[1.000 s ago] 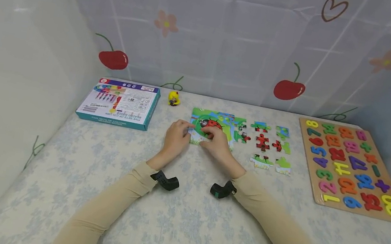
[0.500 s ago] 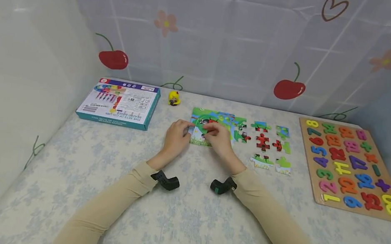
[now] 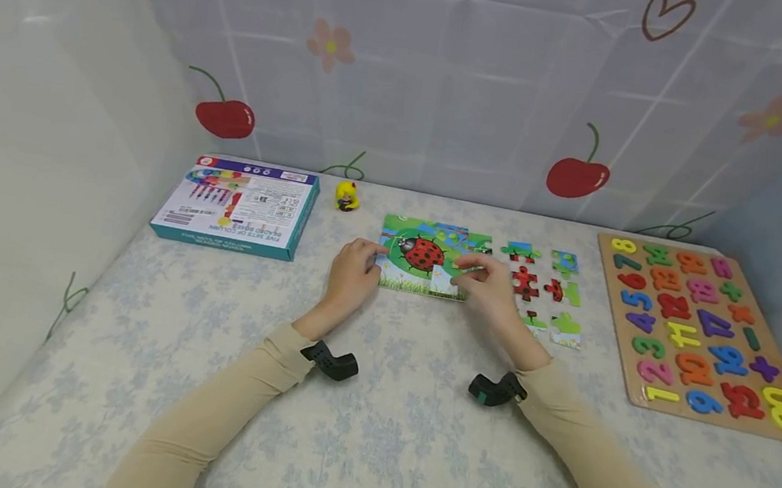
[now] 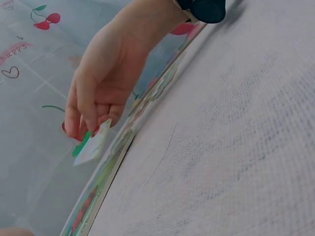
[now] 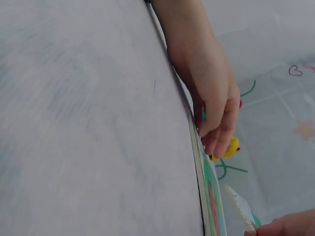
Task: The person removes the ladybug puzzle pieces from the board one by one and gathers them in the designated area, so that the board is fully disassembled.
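A flat ladybug jigsaw puzzle lies on the table in the head view. At its left edge my left hand grips the board between thumb and forefinger; the right wrist view shows this left hand beside the board's edge. Over the lower right of the picture, my right hand pinches a pale puzzle piece with green on it. The left wrist view shows this piece tilted and raised above the board, in the right hand's fingertips. Part of the puzzle's right side is hidden by the right hand.
Several loose puzzle pieces lie right of the board, some partly behind the right hand. A wooden number board sits farther right. A boxed toy and a small yellow-haired figurine stand to the left.
My right hand has moved right from over the ladybug to the puzzle's right part, with a piece now plainly in its fingers. The left hand stays at the left edge.
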A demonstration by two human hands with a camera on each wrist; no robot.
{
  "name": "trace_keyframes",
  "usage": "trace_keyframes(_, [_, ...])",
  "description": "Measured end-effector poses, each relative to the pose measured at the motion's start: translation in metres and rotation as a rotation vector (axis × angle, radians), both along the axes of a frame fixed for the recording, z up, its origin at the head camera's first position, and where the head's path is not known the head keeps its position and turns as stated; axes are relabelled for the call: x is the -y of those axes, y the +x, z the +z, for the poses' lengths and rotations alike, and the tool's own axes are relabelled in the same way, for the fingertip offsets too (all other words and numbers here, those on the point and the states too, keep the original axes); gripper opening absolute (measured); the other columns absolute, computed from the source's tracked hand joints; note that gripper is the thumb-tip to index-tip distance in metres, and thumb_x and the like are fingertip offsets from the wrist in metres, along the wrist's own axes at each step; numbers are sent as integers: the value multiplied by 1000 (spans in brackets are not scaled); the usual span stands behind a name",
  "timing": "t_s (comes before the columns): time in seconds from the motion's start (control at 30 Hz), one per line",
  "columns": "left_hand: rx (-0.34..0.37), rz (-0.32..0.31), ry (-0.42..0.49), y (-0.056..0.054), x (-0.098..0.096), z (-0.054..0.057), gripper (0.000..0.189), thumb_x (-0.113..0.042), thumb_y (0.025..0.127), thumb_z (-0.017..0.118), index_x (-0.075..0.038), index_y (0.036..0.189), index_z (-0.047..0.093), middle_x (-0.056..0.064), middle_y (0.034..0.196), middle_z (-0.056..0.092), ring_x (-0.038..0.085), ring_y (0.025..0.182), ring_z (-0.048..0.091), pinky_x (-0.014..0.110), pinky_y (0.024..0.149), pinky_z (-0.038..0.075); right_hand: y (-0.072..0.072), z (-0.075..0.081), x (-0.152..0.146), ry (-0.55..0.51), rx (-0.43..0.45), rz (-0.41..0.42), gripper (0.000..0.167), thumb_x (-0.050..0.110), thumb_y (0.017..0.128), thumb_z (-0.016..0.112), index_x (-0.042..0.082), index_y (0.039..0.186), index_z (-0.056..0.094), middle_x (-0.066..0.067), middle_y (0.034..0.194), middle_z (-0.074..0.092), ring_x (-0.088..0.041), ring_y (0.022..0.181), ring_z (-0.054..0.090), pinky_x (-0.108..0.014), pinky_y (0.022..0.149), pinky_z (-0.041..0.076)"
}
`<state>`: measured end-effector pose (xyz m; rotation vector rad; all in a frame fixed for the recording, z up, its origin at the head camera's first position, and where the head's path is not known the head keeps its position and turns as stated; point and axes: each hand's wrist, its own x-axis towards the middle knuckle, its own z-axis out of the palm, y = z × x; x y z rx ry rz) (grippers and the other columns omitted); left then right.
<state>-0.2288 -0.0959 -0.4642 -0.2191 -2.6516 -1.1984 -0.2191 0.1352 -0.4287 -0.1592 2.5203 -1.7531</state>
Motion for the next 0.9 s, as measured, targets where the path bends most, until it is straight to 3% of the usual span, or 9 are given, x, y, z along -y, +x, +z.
trace_keyframes(0.17, [4,1,-2,1,2,2,31,0,87,51,-7,112,69,13,113,63,30,106,56,46,95,43,12,3,-35,54,4,-30,27,0,88,60,-6,114,61,-23,121,57,2,75,57,-28,69,52])
trace_keyframes(0.3, [11,9,-2,0,4,1,31,-1,87,51,-8,112,69,13,113,62,30,107,55,46,95,42,19,2,-51,110,19,2,30,0,86,63,-6,116,60,-24,116,57,3,76,57,-25,64,50])
trace_keyframes(0.4, [20,9,-1,0,5,-2,31,-1,88,51,-8,113,68,13,114,62,30,107,55,46,96,42,22,-3,-54,135,9,48,30,-2,85,63,-7,115,61,-27,113,58,1,76,58,-25,61,50])
trace_keyframes(0.63, [16,10,-1,0,8,-5,31,-2,88,51,-8,112,68,12,113,62,28,107,55,44,94,43,20,-17,-52,227,-116,100,23,-5,85,63,-4,108,64,-25,104,64,-26,88,61,-21,69,49])
trace_keyframes(0.77, [17,10,-8,-1,8,-5,31,-2,88,51,-8,112,68,12,113,62,28,107,54,44,95,43,20,-19,-51,248,-166,92,22,-4,84,65,-4,105,65,-24,98,65,-23,82,60,-21,65,48])
trace_keyframes(0.9, [21,10,-12,-1,8,-6,30,-2,87,52,-9,112,68,12,113,62,28,106,55,44,94,43,21,-20,-52,265,-163,69,19,-1,86,64,-3,105,66,-22,97,66,-19,80,60,-22,65,48])
